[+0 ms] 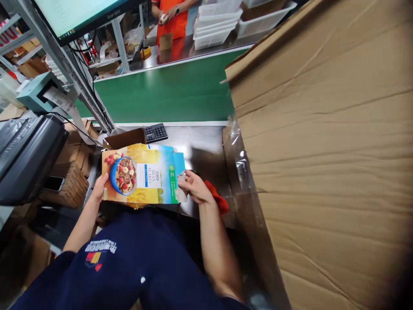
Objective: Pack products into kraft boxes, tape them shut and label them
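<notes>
So from my seat I've got the cereal box up in front of the dark shirt, over the near edge of the metal table, with the keyboard just beyond it. My left hand has its fingers closed on the box's left edge, and my right hand is pinching a greyish piece at the other end.

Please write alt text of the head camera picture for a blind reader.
A person's left hand holds one end of a Tesco cereal box, the right hand at its other end, pinching a pale scrap. Large brown cardboard fills the right side.
</notes>
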`<control>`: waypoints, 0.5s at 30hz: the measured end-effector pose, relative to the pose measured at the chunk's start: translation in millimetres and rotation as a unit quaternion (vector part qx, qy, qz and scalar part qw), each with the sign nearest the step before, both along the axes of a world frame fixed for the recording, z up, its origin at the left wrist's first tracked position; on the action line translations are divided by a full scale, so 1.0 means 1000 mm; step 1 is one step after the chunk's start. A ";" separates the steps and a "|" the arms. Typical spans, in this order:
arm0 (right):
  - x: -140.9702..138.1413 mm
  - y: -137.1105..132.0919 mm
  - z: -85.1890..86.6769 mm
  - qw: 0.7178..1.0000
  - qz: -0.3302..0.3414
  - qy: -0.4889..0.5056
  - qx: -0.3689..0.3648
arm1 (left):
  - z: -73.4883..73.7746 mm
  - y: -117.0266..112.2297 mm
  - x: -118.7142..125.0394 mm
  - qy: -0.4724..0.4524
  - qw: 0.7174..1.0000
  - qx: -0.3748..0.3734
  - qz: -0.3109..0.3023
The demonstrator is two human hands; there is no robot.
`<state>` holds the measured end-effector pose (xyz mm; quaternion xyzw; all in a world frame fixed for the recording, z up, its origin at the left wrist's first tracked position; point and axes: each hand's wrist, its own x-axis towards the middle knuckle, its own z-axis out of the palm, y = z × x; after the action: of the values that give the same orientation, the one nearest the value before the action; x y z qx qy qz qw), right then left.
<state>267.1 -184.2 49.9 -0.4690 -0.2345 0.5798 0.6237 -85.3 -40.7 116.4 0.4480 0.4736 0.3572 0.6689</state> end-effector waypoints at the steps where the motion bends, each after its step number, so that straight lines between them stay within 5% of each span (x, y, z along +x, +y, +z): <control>1: 0.000 -0.001 0.002 1.000 0.011 -0.009 0.001 | 0.005 0.000 -0.001 -0.001 1.000 0.005 -0.006; 7: -0.004 0.007 -0.014 0.981 -0.079 -0.176 0.029 | 0.035 -0.010 0.006 0.065 0.996 0.050 -0.024; 15: -0.026 0.012 -0.039 0.978 -0.118 -0.160 -0.063 | 0.043 -0.017 0.021 0.038 0.997 0.053 -0.037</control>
<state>240.9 -172.3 10.9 -0.6184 -0.2371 0.4331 0.6114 -64.7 -57.8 159.1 0.5128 0.4627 0.3395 0.6384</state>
